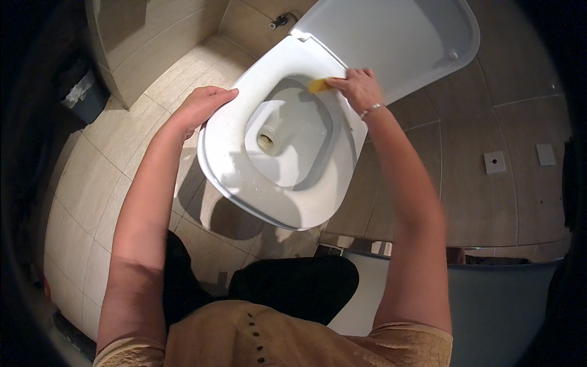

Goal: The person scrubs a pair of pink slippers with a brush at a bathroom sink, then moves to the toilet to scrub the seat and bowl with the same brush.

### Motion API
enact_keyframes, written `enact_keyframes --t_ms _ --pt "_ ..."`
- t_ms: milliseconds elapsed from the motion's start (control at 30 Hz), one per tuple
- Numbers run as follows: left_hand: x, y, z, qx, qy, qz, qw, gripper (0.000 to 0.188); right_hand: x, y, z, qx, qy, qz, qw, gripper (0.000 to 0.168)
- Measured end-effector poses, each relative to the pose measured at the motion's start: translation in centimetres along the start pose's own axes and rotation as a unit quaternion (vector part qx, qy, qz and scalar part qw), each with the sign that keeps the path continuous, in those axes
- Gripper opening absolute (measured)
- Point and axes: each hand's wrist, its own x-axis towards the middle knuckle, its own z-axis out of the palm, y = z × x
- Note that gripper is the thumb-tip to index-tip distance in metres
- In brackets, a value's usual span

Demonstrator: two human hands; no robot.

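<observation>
A white toilet bowl (302,133) stands before me, with its white seat (257,179) down and its lid (390,36) raised at the back right. Between the fingers of my right hand (362,89) is a yellow sponge or cloth (317,86), held over the seat's inner edge at the rear right. A bracelet circles that wrist. My left hand (204,108) grips the seat's left side, thumb on top; its other fingers are largely hidden. Small wet-looking spots shine on the seat's front left. Some yellowish-brown discolouration shows at the bowl's drain.
A dark waste bin (85,98) with a white liner stands at the left beside a tiled partition (151,50). Behind the toilet, a small valve (278,22) juts from the wall. Wall plates (495,162) sit on the right-hand tiles, above a pale smooth surface (500,303).
</observation>
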Motion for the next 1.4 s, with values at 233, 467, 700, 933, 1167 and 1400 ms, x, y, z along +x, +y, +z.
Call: enact_keyframes --t_ms 233,467,700,933,1167,1400 --pt "0.3 1.2 0.1 0.032 0.014 -0.016 0.999 0.050 0.5 1.8 0.7 0.003 0.018 -0.071 0.997 0.031" --pt "0.9 1.2 -0.4 0.082 0.011 0.000 0.997 0.050 -1.0 4.6 0.8 0.022 0.001 -0.090 0.996 0.033" --pt "0.7 1.9 -0.3 0.098 0.005 -0.001 0.995 0.046 5.0 1.4 -0.5 -0.030 0.133 -0.197 0.971 0.033" --pt "1.2 1.4 -0.1 0.107 0.016 0.014 0.994 0.047 1.6 5.9 0.0 0.014 0.028 -0.194 0.980 0.028" --pt "1.0 1.9 0.1 0.118 0.022 -0.001 0.993 0.048 6.4 0.8 -1.6 -0.054 0.130 -0.248 0.958 0.034" --pt "1.8 1.1 -0.6 0.099 0.007 0.026 0.995 0.053 0.0 6.3 -1.1 0.002 -0.130 -0.125 0.984 0.027"
